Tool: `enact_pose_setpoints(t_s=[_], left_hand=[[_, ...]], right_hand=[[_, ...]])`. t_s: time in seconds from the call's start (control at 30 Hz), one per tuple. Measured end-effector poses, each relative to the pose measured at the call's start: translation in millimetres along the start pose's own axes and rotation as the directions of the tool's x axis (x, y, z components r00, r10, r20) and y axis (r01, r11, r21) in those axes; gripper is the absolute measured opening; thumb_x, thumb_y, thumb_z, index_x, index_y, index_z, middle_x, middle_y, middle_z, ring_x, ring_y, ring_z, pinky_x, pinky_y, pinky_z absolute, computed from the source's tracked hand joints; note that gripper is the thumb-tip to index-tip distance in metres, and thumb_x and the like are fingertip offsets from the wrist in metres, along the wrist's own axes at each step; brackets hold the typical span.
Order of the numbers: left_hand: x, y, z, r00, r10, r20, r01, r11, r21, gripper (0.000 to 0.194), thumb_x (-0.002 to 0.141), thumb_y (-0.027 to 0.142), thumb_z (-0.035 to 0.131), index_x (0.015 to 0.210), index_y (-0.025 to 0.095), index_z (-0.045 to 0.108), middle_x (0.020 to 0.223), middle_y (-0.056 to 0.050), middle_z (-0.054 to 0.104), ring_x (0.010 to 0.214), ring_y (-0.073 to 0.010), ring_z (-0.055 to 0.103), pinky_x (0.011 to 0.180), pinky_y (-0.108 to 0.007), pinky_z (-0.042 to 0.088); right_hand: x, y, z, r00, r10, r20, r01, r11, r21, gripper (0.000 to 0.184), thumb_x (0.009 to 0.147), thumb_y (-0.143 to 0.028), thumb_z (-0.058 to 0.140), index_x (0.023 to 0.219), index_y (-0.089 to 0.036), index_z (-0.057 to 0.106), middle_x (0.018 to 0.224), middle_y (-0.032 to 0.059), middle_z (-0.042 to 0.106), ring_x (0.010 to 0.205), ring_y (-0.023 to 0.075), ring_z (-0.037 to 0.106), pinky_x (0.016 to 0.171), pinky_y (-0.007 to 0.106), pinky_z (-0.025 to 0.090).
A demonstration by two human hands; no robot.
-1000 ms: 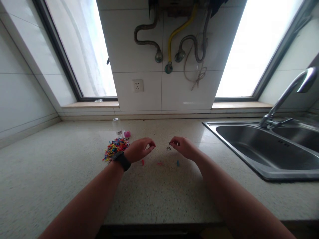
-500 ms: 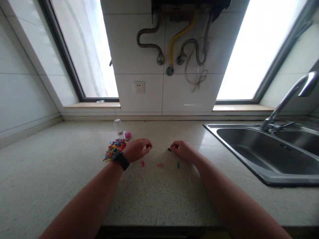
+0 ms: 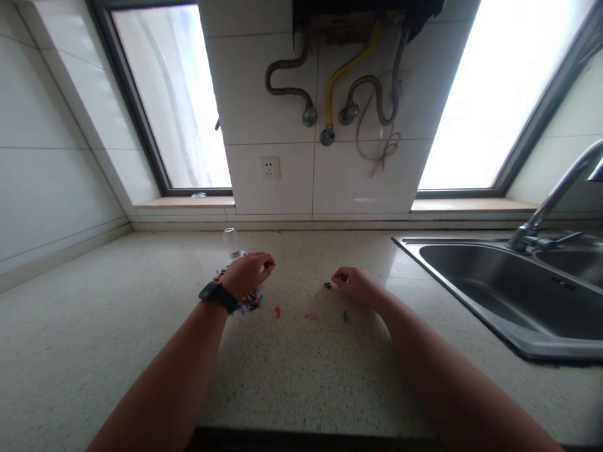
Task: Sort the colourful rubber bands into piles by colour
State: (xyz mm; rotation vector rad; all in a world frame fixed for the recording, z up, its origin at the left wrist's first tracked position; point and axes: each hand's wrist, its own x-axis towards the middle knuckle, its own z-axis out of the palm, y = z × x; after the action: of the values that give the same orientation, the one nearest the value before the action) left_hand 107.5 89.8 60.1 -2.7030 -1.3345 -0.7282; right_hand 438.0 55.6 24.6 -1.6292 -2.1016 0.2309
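Note:
My left hand (image 3: 249, 274), with a black watch on its wrist, hovers over a pile of small colourful pieces (image 3: 250, 302) and hides part of it. Its thumb and fingertips come together in a pinch; whether anything is in them is too small to see. On the right, my right hand (image 3: 360, 286) rests low over the counter, fingers curled and tips closed. Just left of those tips lies a small black piece (image 3: 328, 285), apart from them. Nearer to me, in a row, are a red piece (image 3: 277, 312), a pink piece (image 3: 309, 316) and a teal piece (image 3: 345, 316).
A clear jar (image 3: 230, 241) stands behind the pile. A faint yellowish piece (image 3: 304, 288) lies between the hands. The steel sink (image 3: 471, 314) with its faucet (image 3: 551, 204) is at the right. Pipes and a socket (image 3: 270, 167) are on the tiled wall.
My left hand has shifted left and back over the pile. My right fingertips have drawn slightly away from the black piece, which stays put. The whole view has shifted a little.

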Motion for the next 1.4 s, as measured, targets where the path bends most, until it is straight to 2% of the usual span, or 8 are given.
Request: enact_pose_setpoints(t_s=[0.13,0.23,0.37,0.53,0.77,1.07,1.4], left_hand=[[-4,-19,-7.2,0.996,-0.085,-0.023,0.086,0.995,0.041,0.019,0.093,0.031,0.049,0.097,0.022,0.066,0.097,-0.005,0.069,0.088,-0.018,0.063,0.08,-0.029,0.044],[-6,-30,-8.8,0.993,-0.119,-0.001,0.119,0.992,0.05,0.019,0.092,0.03,0.05,0.096,0.021,0.066,0.098,-0.006,0.069,0.088,-0.0176,0.063,0.082,-0.029,0.044],[-9,-37,-8.7,0.989,-0.117,0.093,0.114,0.993,0.032,0.019,0.089,0.031,0.054,0.093,0.02,0.069,0.095,-0.006,0.071,0.088,-0.0174,0.063,0.082,-0.028,0.045],[-9,-38,-9.3,0.964,-0.097,0.249,0.102,0.995,-0.007,0.02,0.084,0.034,0.061,0.092,0.022,0.074,0.087,-0.004,0.072,0.076,-0.0156,0.064,0.07,-0.025,0.045],[-8,-40,-8.6,0.931,-0.08,0.357,0.098,0.995,-0.031,0.026,0.08,0.043,0.064,0.089,0.023,0.078,0.079,-0.003,0.072,0.07,-0.0143,0.062,0.064,-0.024,0.041],[-9,-37,-6.7,0.932,-0.089,0.35,0.105,0.994,-0.027,0.018,0.078,0.039,0.065,0.083,0.025,0.077,0.077,-0.002,0.072,0.069,-0.016,0.063,0.061,-0.026,0.039],[-11,-39,3.5,0.946,-0.108,0.306,0.115,0.993,-0.003,0.014,0.079,0.032,0.06,0.079,0.022,0.069,0.077,-0.003,0.07,0.067,-0.0159,0.061,0.062,-0.026,0.04]], right_hand=[[0,0,-1,1.0,0.02,0.005,-0.02,1.0,0.002,0.024,0.089,-0.036,0.055,0.092,-0.023,0.074,0.086,0.0051,0.075,0.074,0.0169,0.065,0.065,0.026,0.04],[0,1,-1,1.0,0.024,0.015,-0.024,1.0,0.011,0.024,0.089,-0.036,0.055,0.093,-0.023,0.074,0.085,0.0054,0.074,0.074,0.0173,0.065,0.067,0.027,0.041],[2,2,0,1.0,0.023,0.016,-0.023,1.0,0.005,0.023,0.089,-0.035,0.056,0.093,-0.022,0.075,0.085,0.0065,0.074,0.075,0.018,0.065,0.068,0.028,0.041],[2,4,1,1.0,0.012,0.02,-0.012,1.0,0.014,0.024,0.089,-0.035,0.056,0.093,-0.022,0.075,0.086,0.0064,0.074,0.075,0.0179,0.065,0.068,0.027,0.041],[2,6,2,0.999,0.01,0.032,-0.011,1.0,0.02,0.024,0.09,-0.036,0.054,0.093,-0.022,0.074,0.085,0.006,0.074,0.074,0.0177,0.064,0.067,0.027,0.041],[-1,0,-3,0.999,0.034,0.037,-0.035,0.999,0.025,0.025,0.09,-0.036,0.054,0.093,-0.022,0.075,0.087,0.0069,0.075,0.075,0.0176,0.065,0.068,0.027,0.042],[-2,1,-3,0.999,0.034,0.028,-0.035,0.998,0.043,0.023,0.089,-0.033,0.055,0.092,-0.022,0.075,0.086,0.0067,0.074,0.075,0.0175,0.065,0.067,0.027,0.042]])
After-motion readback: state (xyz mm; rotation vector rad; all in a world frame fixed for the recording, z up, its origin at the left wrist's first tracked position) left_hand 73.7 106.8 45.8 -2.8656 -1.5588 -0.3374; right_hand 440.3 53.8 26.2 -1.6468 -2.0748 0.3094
